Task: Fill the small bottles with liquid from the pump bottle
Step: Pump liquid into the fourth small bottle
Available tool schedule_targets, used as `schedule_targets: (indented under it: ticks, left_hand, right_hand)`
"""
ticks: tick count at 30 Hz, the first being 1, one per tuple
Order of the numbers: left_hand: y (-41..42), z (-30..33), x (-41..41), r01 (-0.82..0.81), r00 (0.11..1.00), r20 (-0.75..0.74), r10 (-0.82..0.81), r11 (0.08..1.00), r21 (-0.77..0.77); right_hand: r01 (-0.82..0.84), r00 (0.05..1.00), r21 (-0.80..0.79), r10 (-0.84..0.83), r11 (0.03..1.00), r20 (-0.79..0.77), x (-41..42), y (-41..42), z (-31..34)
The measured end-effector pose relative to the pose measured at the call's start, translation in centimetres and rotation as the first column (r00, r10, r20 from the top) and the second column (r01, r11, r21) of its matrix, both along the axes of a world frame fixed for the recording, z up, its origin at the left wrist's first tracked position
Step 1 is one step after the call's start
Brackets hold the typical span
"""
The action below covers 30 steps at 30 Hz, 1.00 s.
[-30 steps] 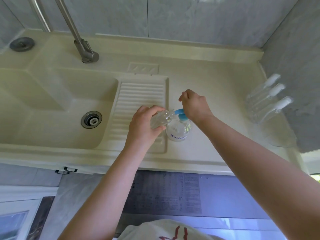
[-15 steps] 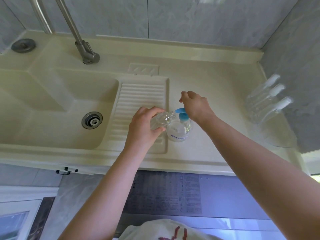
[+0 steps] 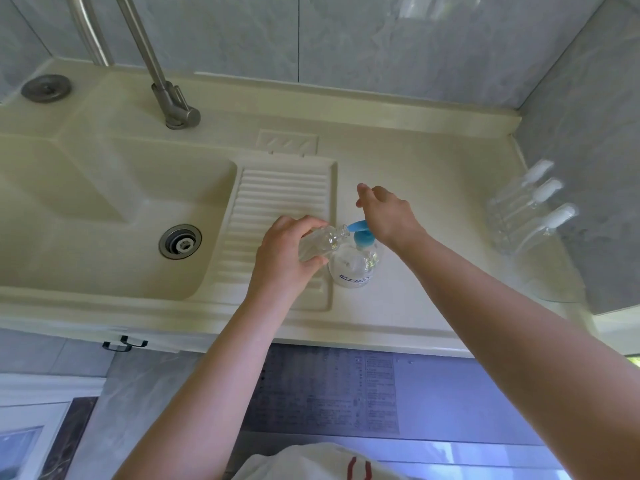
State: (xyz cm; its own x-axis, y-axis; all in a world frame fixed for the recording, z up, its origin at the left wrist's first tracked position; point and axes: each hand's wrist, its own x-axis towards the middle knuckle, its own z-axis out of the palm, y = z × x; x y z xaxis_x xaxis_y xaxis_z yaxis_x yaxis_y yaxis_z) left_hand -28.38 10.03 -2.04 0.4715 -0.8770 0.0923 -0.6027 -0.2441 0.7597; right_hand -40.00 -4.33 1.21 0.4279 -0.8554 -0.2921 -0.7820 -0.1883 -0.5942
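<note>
Left hand curled in grip, forearm angled up-right. Right hand palm down, fingers loosely extended.

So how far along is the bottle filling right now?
Done: nothing clearly; the three capped small bottles against the right wall look clear, and whether they hold liquid cannot be told. In hand: the left hand tilts an uncapped small bottle to the blue nozzle of the pump bottle, with the right hand over the pump. Left: pumping, capping.
</note>
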Motion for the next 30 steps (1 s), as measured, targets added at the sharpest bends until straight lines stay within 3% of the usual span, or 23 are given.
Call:
schedule_targets:
  ticks: [5,11,17,23,30]
  left_hand:
    - [0.06,-0.1,0.07,-0.001,1.0,-0.003,0.001,1.0,-0.004]
    - [-0.01,0.0,-0.2,0.012,1.0,-0.012,-0.012,1.0,0.006]
    - [0.15,0.19,-0.15,0.008,1.0,-0.009,-0.008,1.0,0.009]
    - [0.2,0.13,-0.1,0.009,1.0,-0.014,-0.009,1.0,-0.003]
    - [0.29,0.03,-0.23,0.023,0.998,-0.051,-0.023,1.0,-0.002]
  right_hand:
    - [0.006,1.0,-0.01,-0.006,1.0,-0.01,0.02,-0.07,-0.04]
    - [0.056,0.998,-0.136,-0.053,0.989,0.025,0.0,0.67,-0.57]
    - [0.141,0.986,-0.019,-0.139,0.99,0.093,-0.05,0.27,0.11]
    - [0.006,1.0,-0.09,-0.005,0.996,0.006,-0.02,0.14,-0.16]
    - [0.019,1.0,-0.166,-0.016,0.986,0.021,0.15,0.52,-0.52]
